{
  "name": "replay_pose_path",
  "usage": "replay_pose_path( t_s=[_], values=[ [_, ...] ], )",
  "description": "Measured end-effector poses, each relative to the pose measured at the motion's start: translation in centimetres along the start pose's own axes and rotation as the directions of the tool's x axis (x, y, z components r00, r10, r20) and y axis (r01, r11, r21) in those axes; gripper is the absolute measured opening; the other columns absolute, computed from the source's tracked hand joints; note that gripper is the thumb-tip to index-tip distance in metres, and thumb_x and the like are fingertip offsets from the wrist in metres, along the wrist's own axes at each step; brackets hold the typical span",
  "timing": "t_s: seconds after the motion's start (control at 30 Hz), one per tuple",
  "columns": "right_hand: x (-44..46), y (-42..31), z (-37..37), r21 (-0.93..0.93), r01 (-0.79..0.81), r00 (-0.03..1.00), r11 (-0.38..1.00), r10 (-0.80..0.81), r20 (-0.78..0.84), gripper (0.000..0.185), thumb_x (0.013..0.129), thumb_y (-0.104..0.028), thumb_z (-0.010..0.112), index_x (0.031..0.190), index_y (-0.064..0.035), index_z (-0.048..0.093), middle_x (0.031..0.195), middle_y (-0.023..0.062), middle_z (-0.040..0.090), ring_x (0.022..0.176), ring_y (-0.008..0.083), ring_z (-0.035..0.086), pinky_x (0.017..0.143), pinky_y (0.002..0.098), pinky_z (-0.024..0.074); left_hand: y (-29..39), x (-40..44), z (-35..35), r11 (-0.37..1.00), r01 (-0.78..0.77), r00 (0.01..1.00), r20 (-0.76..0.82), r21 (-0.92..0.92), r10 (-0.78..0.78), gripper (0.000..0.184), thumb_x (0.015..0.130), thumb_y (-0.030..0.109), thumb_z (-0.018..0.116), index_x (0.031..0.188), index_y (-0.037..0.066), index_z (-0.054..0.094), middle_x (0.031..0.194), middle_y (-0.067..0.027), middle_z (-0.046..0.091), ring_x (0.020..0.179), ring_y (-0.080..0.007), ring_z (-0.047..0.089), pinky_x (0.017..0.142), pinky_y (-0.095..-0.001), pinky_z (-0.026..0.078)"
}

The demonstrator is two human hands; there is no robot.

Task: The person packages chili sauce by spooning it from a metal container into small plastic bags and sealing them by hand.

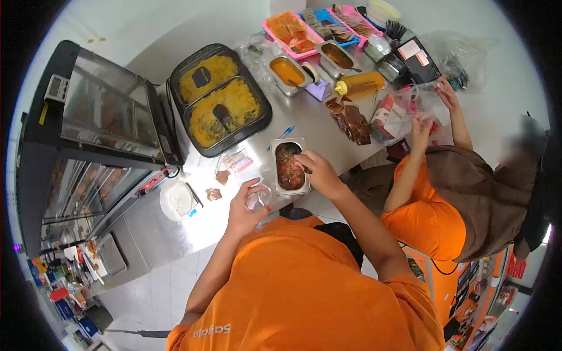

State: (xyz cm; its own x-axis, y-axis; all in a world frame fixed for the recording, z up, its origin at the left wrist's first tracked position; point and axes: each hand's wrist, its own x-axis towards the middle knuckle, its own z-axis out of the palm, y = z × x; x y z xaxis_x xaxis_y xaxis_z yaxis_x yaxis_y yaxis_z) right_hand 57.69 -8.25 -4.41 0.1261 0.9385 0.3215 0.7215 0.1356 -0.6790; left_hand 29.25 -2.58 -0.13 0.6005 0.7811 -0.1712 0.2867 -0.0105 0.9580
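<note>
My left hand (244,209) holds a small clear plastic cup (259,199) near the table's front edge. To its right is a rectangular metal container (298,141) with dark red chunky sauce (288,169) inside. My right hand (319,172) reaches over that container's right side, its fingers closed round what looks like a dark spoon handle; the spoon's lower end is hidden in the sauce. Left of the cup lie two small filled bags (222,176) and some flat clear packets (241,164). A blue pen (287,132) rests just behind the metal container.
A black two-part tray (268,111) of yellow food stands behind; a glass warmer (111,111) is at left. Sauce containers (287,71), a yellow bottle (360,85) and dark packets (350,120) are at back right. A co-worker (436,193) at right handles a plastic bag (430,96).
</note>
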Motion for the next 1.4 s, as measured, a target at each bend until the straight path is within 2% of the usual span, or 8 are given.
replay_pose_path(
  t_s=[0.07,0.2,0.5,0.8,1.0,1.1,1.3,1.4],
  values=[
    [-1.2,1.4,0.7,-0.044,0.047,0.993,0.998,-0.042,0.109,0.024,0.092,-0.009,0.074,0.115,-0.0044,0.072,0.106,0.0128,0.068,0.104,0.0364,0.067,0.091,0.0444,0.0546,0.0,0.1,0.0,0.999,0.034,0.999,0.019,-0.030,-0.033,0.067,0.080,0.000,0.086,0.141,0.000,0.059,0.127,-0.0091,0.073,0.119,-0.0143,0.064,0.106,-0.0300,0.047],
    [-1.8,0.2,0.8,0.133,-0.178,0.981,0.975,0.166,0.096,0.017,0.095,-0.013,0.074,0.109,-0.0036,0.074,0.104,0.0120,0.069,0.104,0.0347,0.067,0.091,0.0446,0.0547,-1.2,-0.1,0.2,0.990,0.026,1.000,0.013,-0.141,-0.024,0.062,0.081,0.000,0.085,0.138,-0.001,0.061,0.127,-0.0093,0.072,0.120,-0.0165,0.064,0.107,-0.0313,0.047],
    [-1.4,0.3,0.8,0.001,-0.010,1.000,1.000,0.010,-0.004,0.017,0.099,-0.015,0.071,0.106,-0.0007,0.078,0.104,0.0134,0.073,0.100,0.0349,0.068,0.090,0.0434,0.0545,-1.1,-0.2,0.5,0.998,-0.021,0.999,-0.027,-0.060,0.019,0.056,0.081,0.007,0.085,0.132,0.000,0.063,0.119,-0.0077,0.069,0.116,-0.0174,0.064,0.104,-0.0315,0.050],
    [-1.4,-0.7,0.3,0.270,-0.440,0.898,0.857,0.429,0.102,0.023,0.103,-0.017,0.067,0.105,0.0025,0.079,0.096,0.0162,0.076,0.086,0.0335,0.073,0.082,0.0398,0.0565,-0.7,-0.7,0.7,0.996,0.040,0.999,-0.023,-0.085,-0.042,0.055,0.079,0.003,0.086,0.129,0.000,0.063,0.121,-0.0064,0.067,0.112,-0.0150,0.063,0.100,-0.0299,0.051],
    [-2.2,-1.8,-0.5,0.225,-0.240,0.966,0.945,0.209,0.152,0.024,0.103,-0.018,0.067,0.104,0.0024,0.078,0.091,0.0163,0.074,0.081,0.0329,0.072,0.078,0.0377,0.0561,-2.1,-0.7,0.5,0.999,0.010,1.000,0.012,0.048,-0.010,0.058,0.079,0.004,0.087,0.131,0.001,0.061,0.126,-0.0083,0.067,0.115,-0.0161,0.063,0.101,-0.0301,0.051],
    [-2.2,-1.3,-0.7,0.178,0.050,0.993,0.983,-0.068,0.095,0.022,0.103,-0.017,0.067,0.102,0.0029,0.078,0.090,0.0155,0.074,0.083,0.0326,0.071,0.079,0.0387,0.0562,-1.6,-0.9,0.8,1.000,0.008,1.000,0.006,0.013,-0.009,0.058,0.079,0.004,0.087,0.131,0.002,0.061,0.130,-0.0098,0.066,0.116,-0.0172,0.063,0.103,-0.0311,0.050],
    [-2.4,-3.4,-1.7,0.249,-0.312,0.945,0.917,0.273,0.182,0.022,0.104,-0.015,0.066,0.104,0.0035,0.078,0.094,0.0131,0.077,0.091,0.0323,0.072,0.082,0.0402,0.0565,-2.1,-0.7,1.1,1.000,0.000,0.999,0.034,-0.025,0.001,0.058,0.079,0.003,0.087,0.131,0.002,0.061,0.131,-0.0107,0.066,0.124,-0.0197,0.061,0.109,-0.0335,0.047],
    [-3.8,-0.4,0.5,0.219,-0.103,0.988,0.970,0.075,0.132,0.023,0.104,-0.018,0.067,0.104,0.0025,0.078,0.095,0.0130,0.079,0.085,0.0282,0.075,0.077,0.0376,0.0569,-3.0,-0.8,1.4,0.995,0.048,0.998,0.034,-0.083,-0.045,0.059,0.078,0.006,0.087,0.131,0.002,0.062,0.129,-0.0111,0.067,0.124,-0.0216,0.061,0.110,-0.0340,0.046]
  ],
)
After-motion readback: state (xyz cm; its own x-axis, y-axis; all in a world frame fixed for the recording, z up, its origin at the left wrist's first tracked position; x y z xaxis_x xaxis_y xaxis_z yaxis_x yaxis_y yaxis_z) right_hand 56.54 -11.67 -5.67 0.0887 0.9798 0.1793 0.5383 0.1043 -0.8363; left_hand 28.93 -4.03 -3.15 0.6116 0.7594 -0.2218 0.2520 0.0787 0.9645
